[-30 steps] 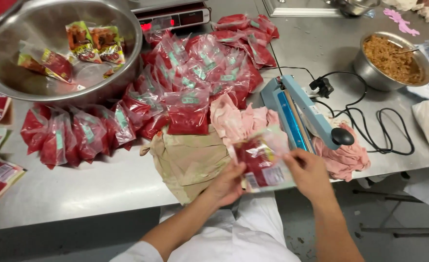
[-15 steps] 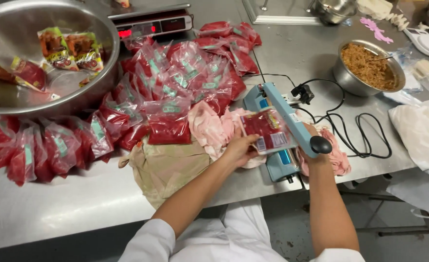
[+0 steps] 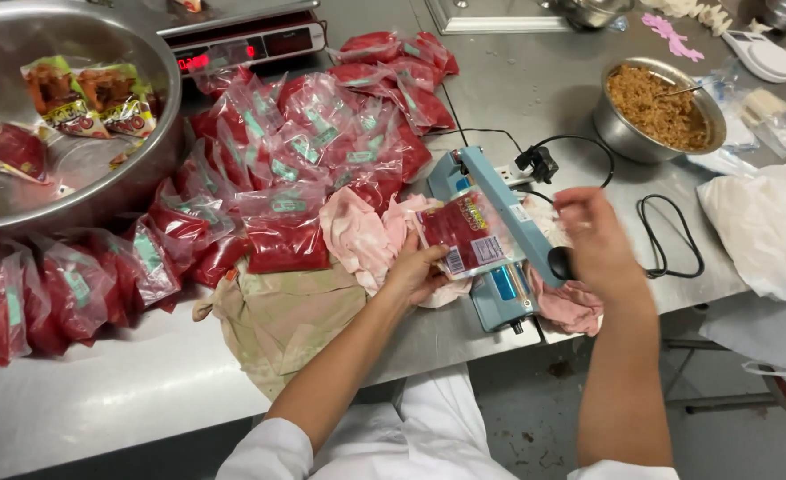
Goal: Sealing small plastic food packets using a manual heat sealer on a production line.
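Clearly one clear pouch [image 3: 464, 233] of red filling is in hand: the left hand [image 3: 417, 271] pinches its near edge, thumb on top and fingers [image 3: 429, 293] curled under, so the pouch lies flat just beyond the fingertips, its far end laid across the sealer [image 3: 500, 222]. One sealer only, blue, long and narrow, with a hinged arm ending in a black knob [image 3: 560, 264]. The right hand [image 3: 599, 240] is blurred above that knob, palm down, fingers loosely bent; whether it grips the knob I cannot tell.

Left of the left-hand fingers lies a heap of sealed pouches [image 3: 304, 169], glossy plastic, plump and red, too many and too overlapped to count, running on in a row to the frame's edge. Under the left wrist sit two cloths: a pink crumpled one [image 3: 362, 236] and a tan one [image 3: 277, 320], both soft and wrinkled. A third, pink, lies by the right wrist.

Two steel bowls: a large one [image 3: 135, 191], holding about four printed packets, far left, and a small one [image 3: 629, 133] of brown crumbly filling beyond the right-hand fingers. One scale [image 3: 242, 44] with a red display stands behind the heap. A black cord [image 3: 669, 231] loops on the steel table [image 3: 100, 400].
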